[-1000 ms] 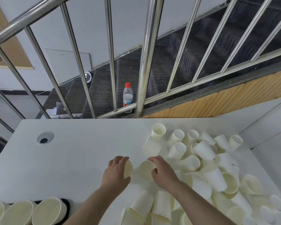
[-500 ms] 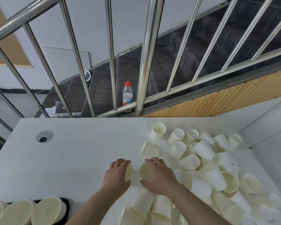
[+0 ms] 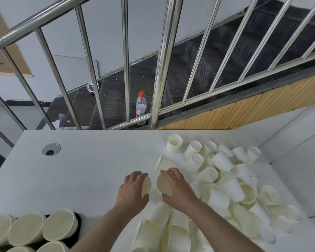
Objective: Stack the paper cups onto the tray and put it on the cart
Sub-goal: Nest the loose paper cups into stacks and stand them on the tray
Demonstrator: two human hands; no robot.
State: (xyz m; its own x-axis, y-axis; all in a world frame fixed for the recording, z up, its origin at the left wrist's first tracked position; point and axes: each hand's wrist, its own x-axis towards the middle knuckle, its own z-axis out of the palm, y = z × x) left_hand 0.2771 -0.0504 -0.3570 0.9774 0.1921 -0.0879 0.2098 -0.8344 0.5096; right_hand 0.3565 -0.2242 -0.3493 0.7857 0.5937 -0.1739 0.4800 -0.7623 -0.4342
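Cream-white paper cups (image 3: 224, 180) lie tumbled across the right of the white table (image 3: 80, 170); my left hand (image 3: 132, 190) curls round one cup (image 3: 146, 186) and my right hand (image 3: 178, 190) round another (image 3: 164, 184), mouths facing. They look light, thin-walled and easily crushed, so I judge a loose hold round the body best. Nested stacks (image 3: 44, 230) rest on a dark tray (image 3: 78, 226) near left; loose cups crowd my right wrist. Steel railing (image 3: 160, 70) and a red-capped plastic bottle (image 3: 141, 106) stand well apart.
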